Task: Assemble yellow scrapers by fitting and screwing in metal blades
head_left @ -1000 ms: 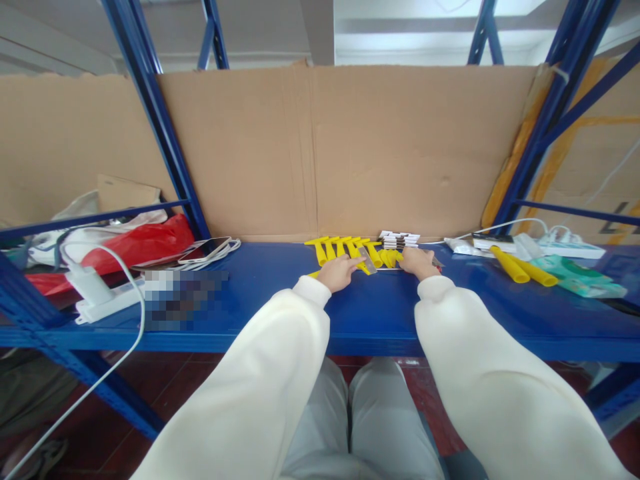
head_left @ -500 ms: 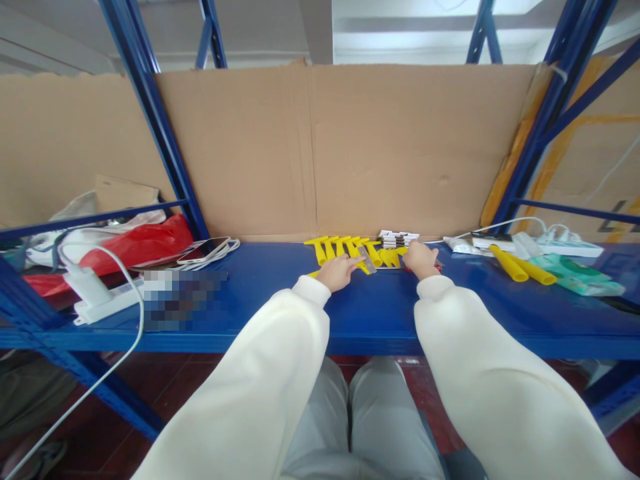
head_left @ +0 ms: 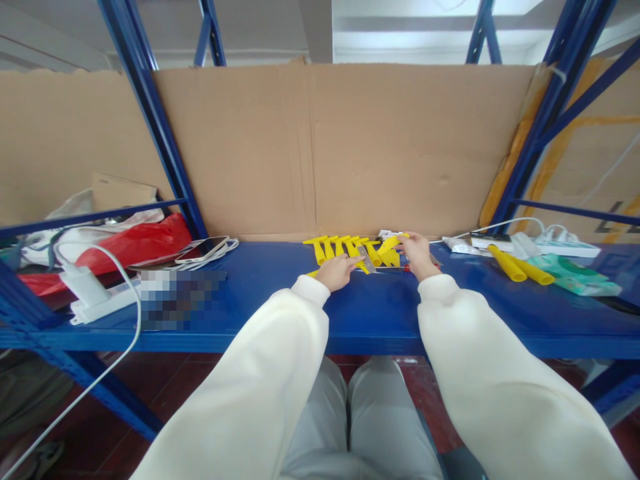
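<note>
My left hand [head_left: 337,272] is closed around a yellow-handled tool with a flat grey metal blade [head_left: 369,260] that points away to the right; the handle is mostly hidden by the fingers. To its right, my right hand [head_left: 419,255] pinches a flat yellow piece [head_left: 393,245], lifted over other yellow pieces [head_left: 391,259] on the shelf. Beyond my left hand, several yellow T-shaped handles [head_left: 330,248] lie side by side in a row. A thin rod with a red end [head_left: 406,268] lies just below my right fingers. A small white stack [head_left: 389,234] is partly hidden behind the yellow piece.
The blue shelf [head_left: 270,300] has a cardboard panel [head_left: 240,153] at its back. On the right lie two yellow tubes [head_left: 507,263], a green packet [head_left: 577,273] and a power strip [head_left: 575,248]. On the left are a red bag [head_left: 140,243], a charger [head_left: 87,290] and white cables [head_left: 220,253].
My right hand has lifted a flat yellow piece, and its fingers now point left. The white stack is more covered. My left hand and the blade have barely moved.
</note>
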Demonstrator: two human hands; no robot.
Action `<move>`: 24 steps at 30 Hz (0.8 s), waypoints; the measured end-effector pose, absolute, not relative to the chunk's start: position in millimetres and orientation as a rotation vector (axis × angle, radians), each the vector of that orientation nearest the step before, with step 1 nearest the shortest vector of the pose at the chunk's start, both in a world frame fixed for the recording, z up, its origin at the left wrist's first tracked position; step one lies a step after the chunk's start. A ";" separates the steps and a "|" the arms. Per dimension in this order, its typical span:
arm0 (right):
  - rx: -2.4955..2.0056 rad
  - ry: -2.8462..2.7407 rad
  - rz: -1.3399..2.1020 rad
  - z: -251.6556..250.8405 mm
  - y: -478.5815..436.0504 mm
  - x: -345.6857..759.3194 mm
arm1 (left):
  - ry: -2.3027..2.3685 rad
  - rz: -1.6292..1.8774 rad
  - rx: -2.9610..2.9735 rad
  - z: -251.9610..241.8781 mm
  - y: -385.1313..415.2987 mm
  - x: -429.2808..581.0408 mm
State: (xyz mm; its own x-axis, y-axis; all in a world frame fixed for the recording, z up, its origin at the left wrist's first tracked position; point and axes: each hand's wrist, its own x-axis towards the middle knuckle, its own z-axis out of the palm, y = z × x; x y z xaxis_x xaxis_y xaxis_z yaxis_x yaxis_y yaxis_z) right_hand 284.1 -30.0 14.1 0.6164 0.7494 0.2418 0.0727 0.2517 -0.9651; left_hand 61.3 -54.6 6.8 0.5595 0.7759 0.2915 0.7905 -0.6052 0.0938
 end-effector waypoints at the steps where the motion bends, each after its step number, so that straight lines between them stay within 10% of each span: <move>1: -1.188 -0.777 0.638 14.7 -31.6 281.6 | -1.372 -0.472 -2.736 6.8 -54.6 61.4; 24: -1.023 -0.751 1.103 2.6 -20.0 280.5 | -1.366 -0.456 -2.742 8.8 -55.8 61.2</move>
State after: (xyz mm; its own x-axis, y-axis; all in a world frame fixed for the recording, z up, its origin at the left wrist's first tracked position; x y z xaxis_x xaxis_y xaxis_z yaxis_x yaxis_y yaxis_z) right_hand 280.5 -20.0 2.6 0.3003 0.9538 0.0009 -0.3501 0.1111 -0.9301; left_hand 61.2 -55.8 8.8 0.5679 0.7739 0.2802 0.7870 -0.6102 0.0905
